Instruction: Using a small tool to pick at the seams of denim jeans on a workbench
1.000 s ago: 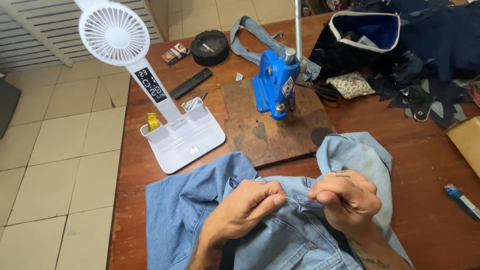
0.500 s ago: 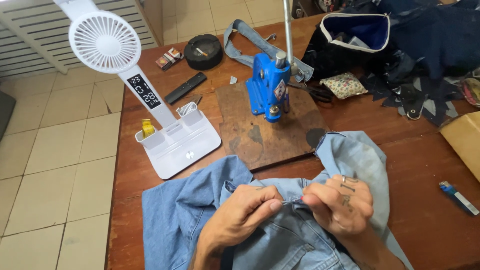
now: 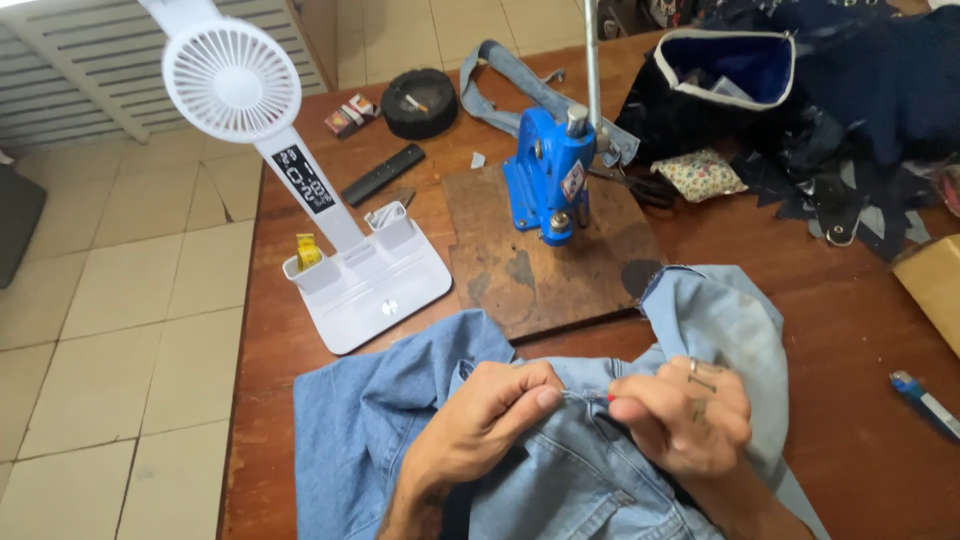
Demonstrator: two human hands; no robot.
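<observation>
Close in, at the near edge of the desk [image 3: 850, 330], my two hands meet over a light blue denim garment [image 3: 590, 470] that lies spread and rumpled across the wood. Left hand [image 3: 480, 425]: fingers curled, thumb and forefinger pinching a fold of the denim. Right hand [image 3: 685, 415]: closed the same way on the fabric just beside it, ring on one finger, small marks on the skin. Fingertips of both nearly touching; whatever small thing sits between them is too tiny to make out.

Beyond the garment, a worn wooden board [image 3: 510, 270] carries a blue hand press [image 3: 548, 180] with an upright metal lever. Left of the board stands a white desk fan [image 3: 232, 80] on a white base [image 3: 375, 290], a yellow tape measure [image 3: 308, 250] tucked in one of its cups. A black remote [image 3: 383, 174] lies behind the base, a round black ashtray [image 3: 419, 102] further back, a denim strap [image 3: 505, 85] curling beside it. Far right: dark blue pouch [image 3: 730, 65], heap of dark cloth [image 3: 880, 90], small floral pincushion [image 3: 700, 173]. A blue lighter [image 3: 912, 388] rests near the right edge
</observation>
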